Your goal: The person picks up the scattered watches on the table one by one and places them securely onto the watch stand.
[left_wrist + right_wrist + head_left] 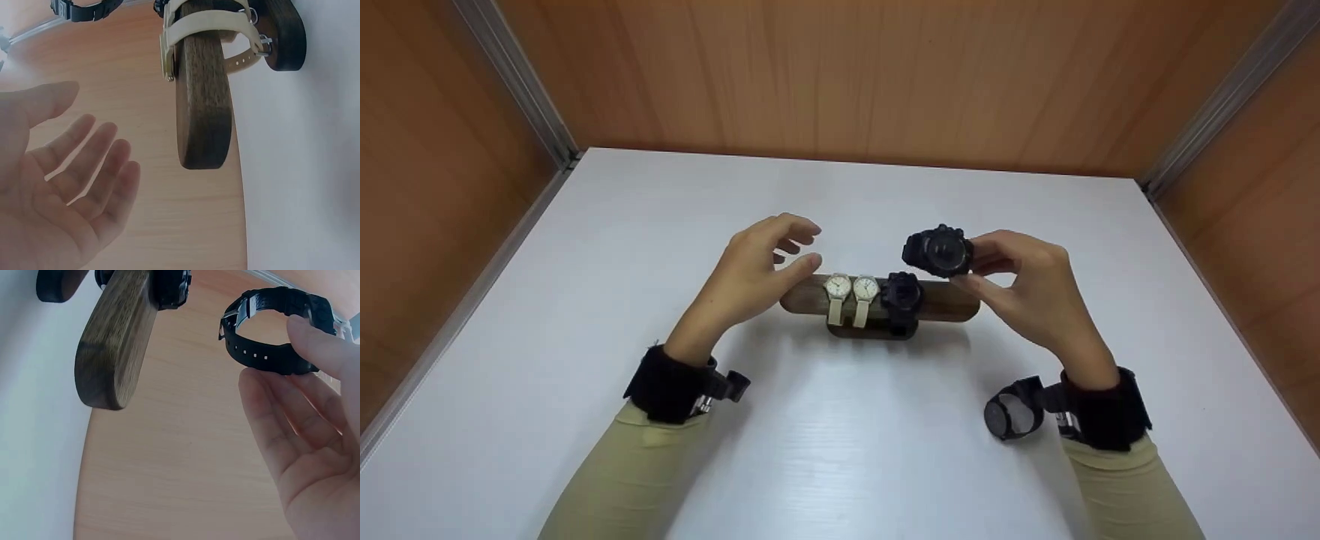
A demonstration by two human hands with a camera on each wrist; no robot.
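A dark wooden watch stand [952,306] lies across the middle of the white table [585,300]. It carries two cream watches [838,289] side by side and a black watch [901,296]. My right hand [971,264] pinches a second black watch [939,251] just above the stand's right end. In the right wrist view the thumb and fingers [281,416] hold its closed strap [264,354] beside the stand's end [115,343]. My left hand [799,244] hovers open at the stand's left end, holding nothing. In the left wrist view its palm [56,214] is spread, near the stand [203,101] and a cream strap [171,39].
Wood-panelled walls [840,75] with metal corner strips close in the table at the back and both sides. A dark round thing like a watch [1009,415] sits by my right wrist band; I cannot tell whether it lies on the table.
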